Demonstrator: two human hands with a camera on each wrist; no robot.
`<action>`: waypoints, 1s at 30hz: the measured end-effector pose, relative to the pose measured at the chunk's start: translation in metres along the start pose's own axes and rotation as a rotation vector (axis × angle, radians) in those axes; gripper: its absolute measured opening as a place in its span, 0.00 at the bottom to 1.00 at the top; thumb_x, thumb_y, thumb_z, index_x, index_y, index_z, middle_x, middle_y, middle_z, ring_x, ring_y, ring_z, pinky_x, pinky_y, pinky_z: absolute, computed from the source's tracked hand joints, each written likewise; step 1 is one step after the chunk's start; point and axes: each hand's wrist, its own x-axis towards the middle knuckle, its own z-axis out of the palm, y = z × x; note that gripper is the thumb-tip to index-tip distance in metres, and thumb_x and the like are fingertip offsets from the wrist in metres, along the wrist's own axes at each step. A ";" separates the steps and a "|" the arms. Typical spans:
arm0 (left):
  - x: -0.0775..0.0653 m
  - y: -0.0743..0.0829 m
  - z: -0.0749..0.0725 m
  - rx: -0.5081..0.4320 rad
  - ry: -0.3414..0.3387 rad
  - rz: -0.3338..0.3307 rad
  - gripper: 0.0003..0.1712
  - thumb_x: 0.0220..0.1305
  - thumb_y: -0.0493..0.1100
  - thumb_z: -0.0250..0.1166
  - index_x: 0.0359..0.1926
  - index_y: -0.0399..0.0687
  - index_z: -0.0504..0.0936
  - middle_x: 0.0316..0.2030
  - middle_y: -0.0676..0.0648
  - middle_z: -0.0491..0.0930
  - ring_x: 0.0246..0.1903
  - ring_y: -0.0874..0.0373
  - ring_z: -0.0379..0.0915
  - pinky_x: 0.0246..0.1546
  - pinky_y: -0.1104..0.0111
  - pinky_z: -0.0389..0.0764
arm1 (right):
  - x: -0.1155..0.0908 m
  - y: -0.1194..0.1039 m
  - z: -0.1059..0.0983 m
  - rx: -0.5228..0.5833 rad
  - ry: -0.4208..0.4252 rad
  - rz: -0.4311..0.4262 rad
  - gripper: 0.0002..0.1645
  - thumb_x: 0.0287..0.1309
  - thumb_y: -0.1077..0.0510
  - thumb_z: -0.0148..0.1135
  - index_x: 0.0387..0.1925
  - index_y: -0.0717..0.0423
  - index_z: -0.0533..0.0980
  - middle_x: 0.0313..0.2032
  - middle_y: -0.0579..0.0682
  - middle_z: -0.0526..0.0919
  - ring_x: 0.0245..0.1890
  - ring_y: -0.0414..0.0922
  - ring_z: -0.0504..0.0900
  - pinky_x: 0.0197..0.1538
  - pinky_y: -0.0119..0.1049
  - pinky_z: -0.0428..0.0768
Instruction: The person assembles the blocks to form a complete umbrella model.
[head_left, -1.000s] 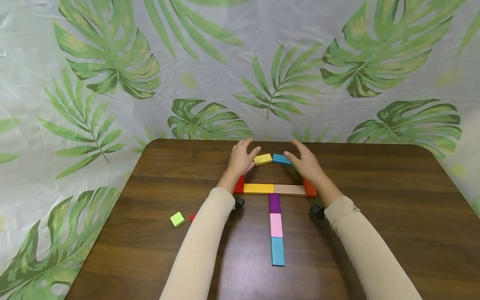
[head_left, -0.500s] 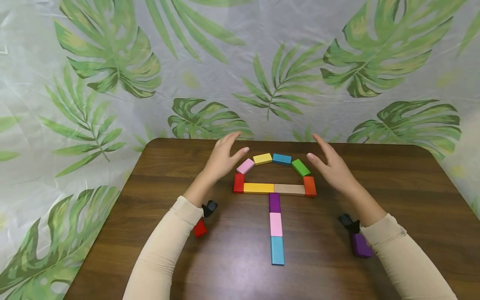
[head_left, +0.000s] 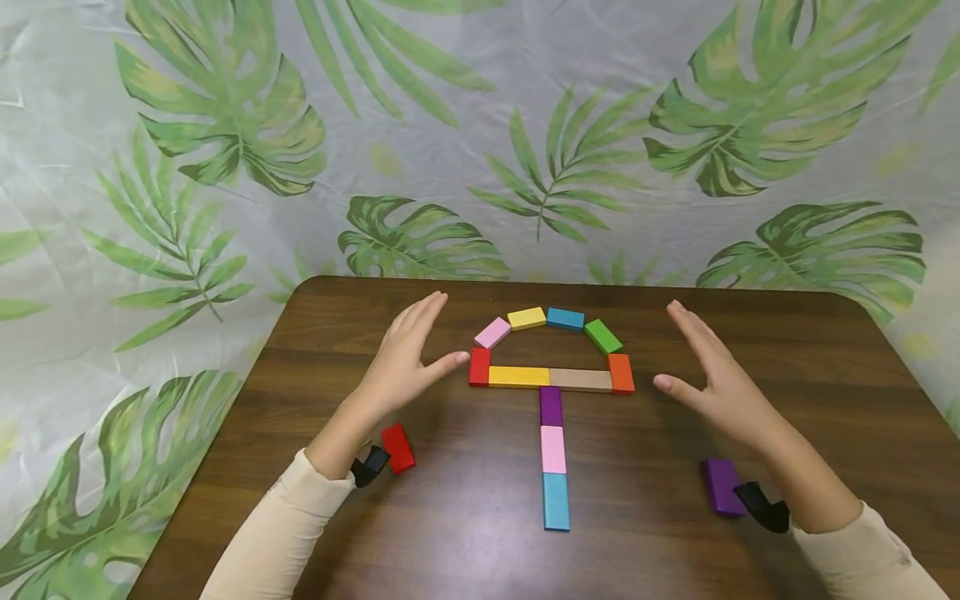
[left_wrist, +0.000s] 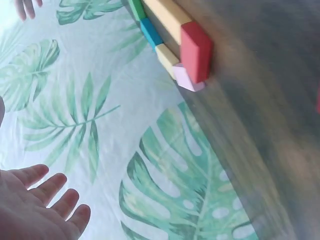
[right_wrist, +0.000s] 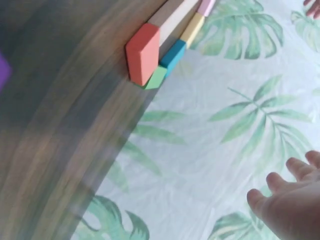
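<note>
Colored blocks lie in an umbrella-like outline on the table. Its arch has a red block, a pink block, a pale yellow block, a blue block, a green block and an orange block. A yellow block and a tan block form the crossbar; purple, pink and light blue blocks run down from it. My left hand, fingers extended, hovers left of the red block, holding nothing. Right of the orange block, my right hand is likewise spread and holds nothing.
A loose red block lies near the left wrist's black camera mount. Beside the right wrist's black mount is a loose purple block. A leaf-printed cloth hangs behind the wooden table.
Both hands have moved apart and back toward the body, away from the arch, uncovering its side blocks. The laid blocks stay where they were.
</note>
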 end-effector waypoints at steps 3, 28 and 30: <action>-0.014 -0.002 -0.002 0.018 -0.008 0.001 0.50 0.52 0.65 0.60 0.68 0.50 0.50 0.66 0.49 0.51 0.64 0.51 0.43 0.60 0.51 0.46 | -0.013 0.000 -0.001 0.008 -0.007 -0.016 0.56 0.49 0.61 0.65 0.69 0.36 0.40 0.68 0.41 0.38 0.66 0.39 0.33 0.56 0.66 0.38; -0.112 -0.025 0.018 -0.068 -0.110 -0.195 0.62 0.40 0.69 0.65 0.69 0.46 0.46 0.66 0.45 0.50 0.64 0.47 0.44 0.56 0.48 0.56 | -0.099 0.025 0.021 0.061 0.042 0.052 0.68 0.31 0.65 0.75 0.69 0.47 0.41 0.69 0.51 0.42 0.64 0.33 0.39 0.63 0.47 0.37; -0.116 -0.025 0.020 -0.085 -0.113 -0.211 0.62 0.40 0.69 0.65 0.69 0.44 0.47 0.65 0.44 0.51 0.63 0.48 0.45 0.57 0.50 0.56 | -0.105 0.029 0.022 0.031 0.054 0.060 0.68 0.31 0.65 0.75 0.69 0.47 0.42 0.68 0.51 0.43 0.64 0.32 0.40 0.63 0.31 0.38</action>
